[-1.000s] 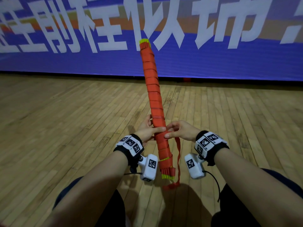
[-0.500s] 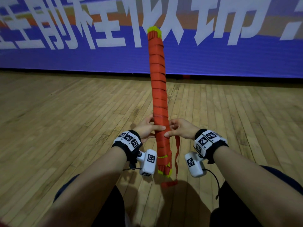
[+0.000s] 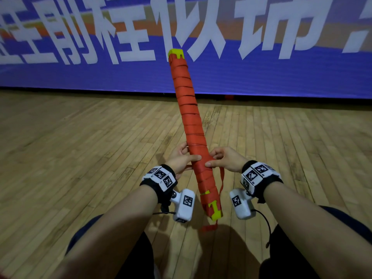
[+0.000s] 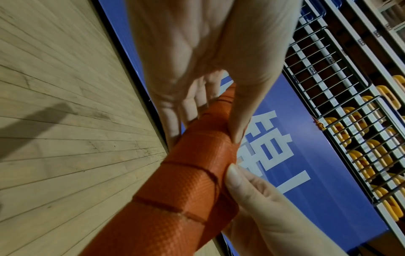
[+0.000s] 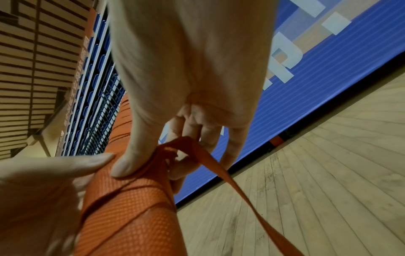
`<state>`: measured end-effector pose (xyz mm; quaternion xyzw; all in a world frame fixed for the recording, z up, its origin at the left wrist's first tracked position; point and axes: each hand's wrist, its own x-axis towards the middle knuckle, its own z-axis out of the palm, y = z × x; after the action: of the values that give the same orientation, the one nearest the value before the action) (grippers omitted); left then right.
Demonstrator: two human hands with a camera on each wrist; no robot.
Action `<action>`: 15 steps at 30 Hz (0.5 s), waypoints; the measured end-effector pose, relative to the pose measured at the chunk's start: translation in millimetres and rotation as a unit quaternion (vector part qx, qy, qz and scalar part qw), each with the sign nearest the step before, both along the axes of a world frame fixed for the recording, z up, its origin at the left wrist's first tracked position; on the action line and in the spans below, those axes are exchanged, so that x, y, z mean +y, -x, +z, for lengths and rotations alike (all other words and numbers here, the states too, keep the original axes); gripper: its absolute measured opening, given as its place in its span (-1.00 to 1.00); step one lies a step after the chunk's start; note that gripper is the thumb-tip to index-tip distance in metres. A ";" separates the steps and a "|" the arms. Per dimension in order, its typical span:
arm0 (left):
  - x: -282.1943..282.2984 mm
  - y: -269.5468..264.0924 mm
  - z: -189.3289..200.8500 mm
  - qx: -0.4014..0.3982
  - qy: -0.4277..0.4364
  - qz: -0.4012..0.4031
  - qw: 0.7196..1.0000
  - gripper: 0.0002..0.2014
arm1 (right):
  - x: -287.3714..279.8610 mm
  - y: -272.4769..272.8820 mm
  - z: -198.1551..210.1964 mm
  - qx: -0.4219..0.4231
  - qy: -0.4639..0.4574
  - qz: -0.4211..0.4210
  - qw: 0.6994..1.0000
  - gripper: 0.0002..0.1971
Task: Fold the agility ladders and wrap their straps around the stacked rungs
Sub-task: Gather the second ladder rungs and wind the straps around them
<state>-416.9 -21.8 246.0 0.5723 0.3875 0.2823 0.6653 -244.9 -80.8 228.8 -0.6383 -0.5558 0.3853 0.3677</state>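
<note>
The bundle of stacked rungs (image 3: 191,125) is held up off the wooden floor (image 3: 80,158), slanting away from the person, its yellow ends poking out top and bottom and orange strap wound round nearly its whole length. Low on the bundle the left hand (image 3: 181,160) is curled about it, thumb laid across the front. The right hand (image 3: 225,161) grips opposite, thumb pressing the wrap while its fingers pinch the loose strap tail (image 3: 221,182), which hangs down past the lower end (the right wrist view shows it bunched at the fingertips).

I'd say the wrapping is at its last stage: what's left looks like tucking or cinching that tail. That calls for the left hand keeping the coils from slackening while the right feeds the tail under a turn.

How the strap is anchored I can't make out; the hands cover the spot. Whether a second ladder waits nearby isn't visible. A blue banner (image 3: 281,73) lines the wall behind.
</note>
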 end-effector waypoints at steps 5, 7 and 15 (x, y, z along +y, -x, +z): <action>0.6 1.7 -2.4 -0.007 0.016 -0.015 1.000 -0.46 | 0.4 0.4 0.1 0.027 0.045 0.040 0.998 -0.62; 2.0 3.2 -1.3 0.005 0.016 -0.025 1.000 -0.45 | 1.3 0.0 -0.6 0.022 0.045 0.044 0.998 -0.62; 3.5 0.5 -3.5 0.085 -0.046 -0.009 0.995 -0.34 | 7.3 9.5 -7.9 -0.035 0.032 0.044 0.998 -0.70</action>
<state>-417.4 -18.2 242.5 0.6279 0.4235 0.2441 0.6057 -254.4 -73.5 220.9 -0.6373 -0.5837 0.3961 0.3103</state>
